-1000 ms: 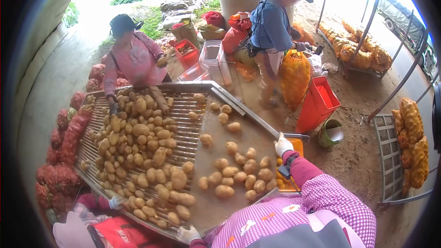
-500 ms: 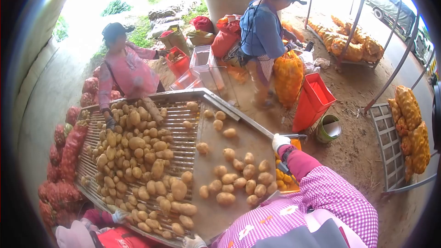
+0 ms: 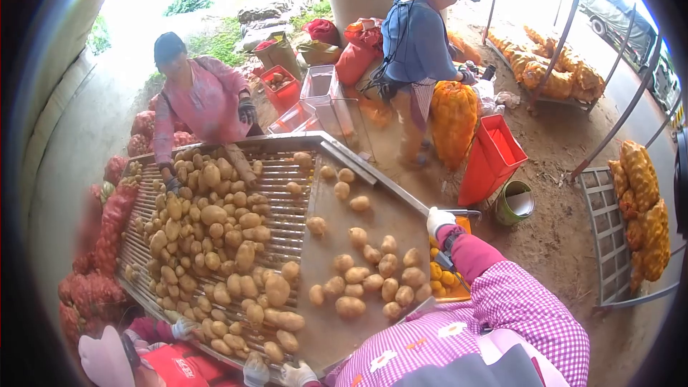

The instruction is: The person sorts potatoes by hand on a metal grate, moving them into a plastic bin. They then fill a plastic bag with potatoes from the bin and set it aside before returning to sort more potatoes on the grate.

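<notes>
A metal sorting table (image 3: 326, 244) with a slatted left part and a flat right part bears many potatoes (image 3: 213, 215). My right hand (image 3: 438, 222), in a white glove, is closed around the table's rim at the right corner, beside a metal handle. At the near rim my left hand (image 3: 297, 375), also gloved, has its fingers hooked over the edge, close to several potatoes. Beside it is a co-worker's gloved hand (image 3: 256, 370). Loose potatoes (image 3: 373, 282) lie on the flat part in front of me.
Beneath my right arm is an orange crate (image 3: 459, 290) of potatoes. A red bin (image 3: 491, 158) and green bucket (image 3: 514, 202) stand beyond. Filled yellow net bags (image 3: 643, 208) lie on a rack; red sacks (image 3: 115, 233) line the left. Three co-workers stand around.
The far-left co-worker has drawn one hand back from the red container. The near-left co-worker's second hand has come to the rim beside my left hand. My hands have hardly moved.
</notes>
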Demonstrator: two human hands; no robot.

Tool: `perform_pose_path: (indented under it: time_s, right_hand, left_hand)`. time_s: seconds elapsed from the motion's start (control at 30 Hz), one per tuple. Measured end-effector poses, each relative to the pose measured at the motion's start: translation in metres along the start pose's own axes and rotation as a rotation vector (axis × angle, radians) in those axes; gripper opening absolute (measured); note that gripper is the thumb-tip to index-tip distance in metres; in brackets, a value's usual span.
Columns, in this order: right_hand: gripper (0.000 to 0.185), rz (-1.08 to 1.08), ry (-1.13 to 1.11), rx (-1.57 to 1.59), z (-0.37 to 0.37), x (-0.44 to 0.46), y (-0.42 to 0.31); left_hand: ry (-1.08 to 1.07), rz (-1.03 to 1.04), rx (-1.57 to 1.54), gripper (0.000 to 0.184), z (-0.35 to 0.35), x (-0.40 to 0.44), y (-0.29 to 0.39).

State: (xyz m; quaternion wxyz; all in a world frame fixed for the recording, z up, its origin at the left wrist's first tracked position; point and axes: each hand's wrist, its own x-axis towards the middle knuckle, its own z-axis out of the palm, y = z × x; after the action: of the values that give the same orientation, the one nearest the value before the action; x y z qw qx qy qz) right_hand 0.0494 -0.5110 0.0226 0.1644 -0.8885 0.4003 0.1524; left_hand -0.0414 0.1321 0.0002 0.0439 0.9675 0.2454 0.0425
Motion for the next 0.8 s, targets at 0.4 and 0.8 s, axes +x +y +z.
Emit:
perform_pose_path:
  time_s: [0.4,0.8]
  right_hand:
    - [0.041,-0.072,-0.051,-0.135,0.005,0.009,0.002]
    - [0.039,-0.068,-0.009,-0.128,0.020,0.023,0.010]
  left_hand:
    - [0.060,0.058,-0.128,0.096,0.015,0.001,0.013]
    - [-0.394,0.705,-0.068,0.088,-0.004,0.022,0.241]
